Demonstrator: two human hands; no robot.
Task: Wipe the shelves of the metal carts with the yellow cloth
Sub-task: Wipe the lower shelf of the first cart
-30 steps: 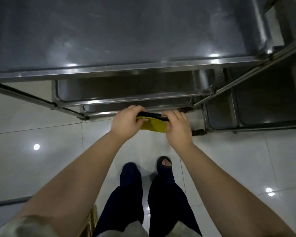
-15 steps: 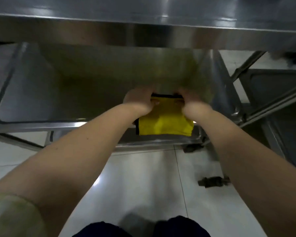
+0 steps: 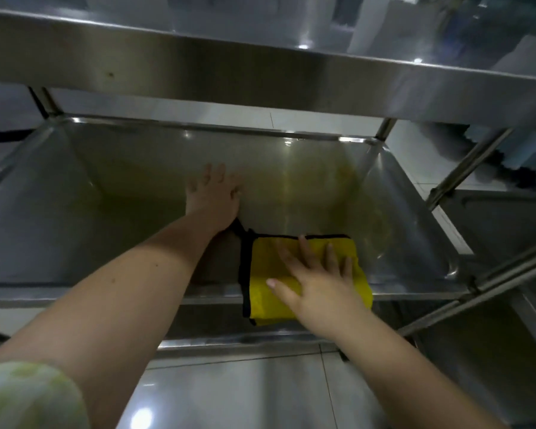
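right hand (image 3: 317, 275) lay flat with its fingers spread, palm pressing down on the yellow cloth (image 3: 265, 267), pinching nothing. the folded cloth, edged in black, sat at about five o'clock on the middle shelf (image 3: 112, 212) of the metal cart (image 3: 386, 130), and its near part hung over the shelf's front rim (image 3: 75, 294) at six o'clock. left hand (image 3: 212, 198) rested open at the shelf's centre, at ten o'clock from the cloth, fingers straight on the bare steel. a black corner of the cloth reached toward its wrist, though whether they touched could not be told.

the step in hand looked like an opening wipe of this shelf. to do it well, the overhanging part wanted drawing fully onto the steel. flat-palm pressure suited the job better than fingertips, since it would keep the folds from bunching. long overlapping strokes from the far wall at twelve o'clock back to the rim would likely leave no strip missed. the rounded corners at one and eleven o'clock needed the cloth's edge pushed in. the left hand could brace the cart against sliding, but should move off each patch in turn. the top shelf (image 3: 260, 72) hung close overhead at twelve o'clock, so reach had to be low. a second cart (image 3: 508, 221) stood at three o'clock.
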